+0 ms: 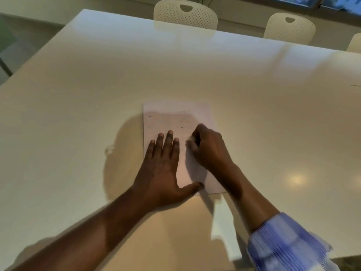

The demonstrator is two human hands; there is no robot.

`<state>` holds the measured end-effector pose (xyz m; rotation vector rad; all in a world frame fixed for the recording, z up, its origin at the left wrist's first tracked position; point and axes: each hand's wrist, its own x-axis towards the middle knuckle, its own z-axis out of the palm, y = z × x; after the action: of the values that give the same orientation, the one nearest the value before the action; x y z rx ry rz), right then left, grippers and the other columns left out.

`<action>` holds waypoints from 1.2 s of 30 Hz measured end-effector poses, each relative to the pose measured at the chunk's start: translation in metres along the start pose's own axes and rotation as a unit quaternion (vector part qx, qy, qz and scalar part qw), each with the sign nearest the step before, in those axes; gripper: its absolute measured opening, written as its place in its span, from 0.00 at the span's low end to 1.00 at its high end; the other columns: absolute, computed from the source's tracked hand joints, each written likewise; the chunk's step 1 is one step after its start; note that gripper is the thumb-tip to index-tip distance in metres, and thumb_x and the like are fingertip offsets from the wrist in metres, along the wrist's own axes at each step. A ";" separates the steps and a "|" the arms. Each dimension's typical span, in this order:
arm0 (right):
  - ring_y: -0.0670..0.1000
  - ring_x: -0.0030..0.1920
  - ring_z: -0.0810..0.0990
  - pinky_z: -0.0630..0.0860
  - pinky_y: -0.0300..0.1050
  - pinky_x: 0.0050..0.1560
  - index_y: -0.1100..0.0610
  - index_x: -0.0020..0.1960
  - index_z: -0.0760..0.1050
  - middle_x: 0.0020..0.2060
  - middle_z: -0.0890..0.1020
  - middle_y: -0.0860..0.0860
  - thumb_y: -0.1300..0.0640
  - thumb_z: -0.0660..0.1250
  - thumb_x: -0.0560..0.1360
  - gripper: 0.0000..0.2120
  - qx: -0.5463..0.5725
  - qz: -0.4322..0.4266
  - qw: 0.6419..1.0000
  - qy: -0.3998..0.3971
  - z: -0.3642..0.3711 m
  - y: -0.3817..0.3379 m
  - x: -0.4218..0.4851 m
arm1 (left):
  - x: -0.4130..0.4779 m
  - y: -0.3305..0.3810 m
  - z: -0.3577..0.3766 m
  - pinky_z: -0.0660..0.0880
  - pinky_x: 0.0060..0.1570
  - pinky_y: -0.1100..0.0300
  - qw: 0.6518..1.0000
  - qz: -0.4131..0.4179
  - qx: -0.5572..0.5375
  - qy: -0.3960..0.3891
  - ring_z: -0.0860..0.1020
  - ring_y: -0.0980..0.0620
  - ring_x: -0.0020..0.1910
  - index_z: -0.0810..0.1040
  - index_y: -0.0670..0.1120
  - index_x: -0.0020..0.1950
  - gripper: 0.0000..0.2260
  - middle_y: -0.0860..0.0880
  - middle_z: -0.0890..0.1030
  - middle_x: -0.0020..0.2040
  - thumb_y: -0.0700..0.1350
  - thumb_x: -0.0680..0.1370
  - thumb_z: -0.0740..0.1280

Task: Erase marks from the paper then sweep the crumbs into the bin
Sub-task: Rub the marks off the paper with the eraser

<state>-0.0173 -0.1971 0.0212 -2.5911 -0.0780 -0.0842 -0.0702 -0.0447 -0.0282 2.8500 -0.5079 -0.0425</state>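
Note:
A pale sheet of paper [166, 118] lies flat on the white table [78, 114], with a few faint dark marks near its top. My left hand [162, 169] lies flat on the paper's lower left, fingers spread and pressing it down. My right hand [209, 147] is closed over the paper's right half, gripping a small white eraser [190, 142] that shows blurred at the fingertips and touches the sheet. No bin is in view.
Two white perforated chairs [185, 14] [289, 28] stand along the table's far edge, and part of a third [354, 44] shows at the far right. The table's left edge runs diagonally at the upper left. A striped blue sleeve [287, 245] covers my right forearm.

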 end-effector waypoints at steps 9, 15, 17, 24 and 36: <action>0.44 0.29 0.74 0.67 0.36 0.29 0.48 0.41 0.69 0.29 0.77 0.47 0.51 0.70 0.76 0.10 -0.029 0.060 0.996 -0.055 -0.025 0.000 -0.096 | 0.005 -0.002 0.003 0.37 0.77 0.35 1.000 0.010 0.005 -0.007 0.30 0.37 0.79 0.33 0.46 0.81 0.56 0.43 0.30 0.81 0.82 0.67 0.41; 0.47 0.32 0.73 0.65 0.37 0.31 0.56 0.46 0.72 0.34 0.77 0.49 0.54 0.68 0.77 0.07 -0.058 0.035 0.997 0.024 -0.009 -0.004 -0.028 | 0.004 -0.001 0.003 0.36 0.78 0.35 1.000 0.016 0.006 -0.009 0.31 0.37 0.80 0.33 0.47 0.82 0.57 0.45 0.32 0.82 0.85 0.65 0.38; 0.49 0.36 0.74 0.67 0.39 0.34 0.56 0.51 0.73 0.38 0.78 0.50 0.53 0.68 0.79 0.07 -0.069 0.045 0.997 0.009 -0.006 -0.003 -0.002 | 0.004 -0.003 0.002 0.36 0.78 0.37 1.000 0.015 0.002 -0.009 0.29 0.39 0.79 0.34 0.48 0.82 0.57 0.47 0.32 0.82 0.85 0.65 0.37; 0.41 0.33 0.76 0.68 0.33 0.29 0.48 0.44 0.73 0.34 0.78 0.44 0.47 0.70 0.77 0.08 -0.054 0.010 0.995 -0.080 -0.034 0.020 -0.075 | 0.003 -0.002 -0.002 0.38 0.79 0.38 1.000 0.010 0.014 -0.022 0.28 0.41 0.79 0.32 0.48 0.81 0.58 0.48 0.29 0.81 0.86 0.63 0.36; 0.48 0.42 0.79 0.74 0.35 0.38 0.56 0.54 0.75 0.42 0.78 0.48 0.53 0.67 0.80 0.07 -0.010 0.023 0.999 -0.033 -0.016 0.011 -0.006 | 0.002 0.000 -0.004 0.39 0.80 0.39 0.999 0.001 0.029 -0.024 0.29 0.42 0.79 0.33 0.49 0.82 0.58 0.49 0.30 0.81 0.86 0.64 0.38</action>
<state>-0.0228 -0.2148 0.0290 -2.6139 -0.0423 0.0185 -0.0685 -0.0442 -0.0241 2.9119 -0.5317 -0.0975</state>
